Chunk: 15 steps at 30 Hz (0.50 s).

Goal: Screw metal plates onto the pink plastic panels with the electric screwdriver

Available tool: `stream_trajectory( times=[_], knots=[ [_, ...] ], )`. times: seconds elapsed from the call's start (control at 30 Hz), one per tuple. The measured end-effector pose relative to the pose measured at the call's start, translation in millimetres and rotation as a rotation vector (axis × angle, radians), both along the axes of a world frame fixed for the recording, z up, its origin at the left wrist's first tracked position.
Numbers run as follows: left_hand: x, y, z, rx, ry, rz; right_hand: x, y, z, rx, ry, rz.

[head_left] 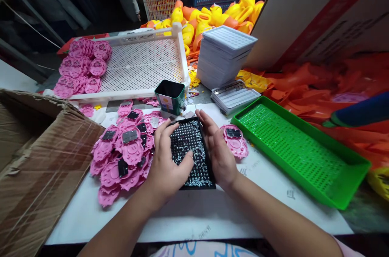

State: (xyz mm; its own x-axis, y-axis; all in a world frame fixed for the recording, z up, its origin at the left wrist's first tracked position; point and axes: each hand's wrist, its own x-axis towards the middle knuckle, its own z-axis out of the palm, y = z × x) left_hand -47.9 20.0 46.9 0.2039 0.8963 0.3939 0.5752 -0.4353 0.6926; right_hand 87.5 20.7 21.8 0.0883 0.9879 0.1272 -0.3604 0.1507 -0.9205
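A black tray full of small shiny screws is held between my two hands, above the white work surface. My left hand grips its left edge, the thumb lying over the screws. Along the right edge presses my right hand, its fingers fairly straight. Left of the tray lies a heap of pink plastic shell parts, several with black pieces on them. One separate pink part sits just right of my right hand. Behind the tray stands a small dark green container with a label.
A green perforated tray lies at right, near a blue tool. A white crate holds pink parts at back left. White trays are stacked behind. Yellow and orange parts pile up farther back. A cardboard box borders the left.
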Motion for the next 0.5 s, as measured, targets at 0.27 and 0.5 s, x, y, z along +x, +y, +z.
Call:
stream_trajectory(
  times=[0.27, 0.5],
  knots=[
    [1.5, -0.1, -2.0, 0.001, 0.03, 0.024, 0.9, -3.2, 2.0, 0.047, -0.06, 0.002],
    [1.5, -0.2, -4.9, 0.008, -0.062, 0.038, -0.8, -4.7, 1.5, 0.022, -0.155, -0.024]
  ],
)
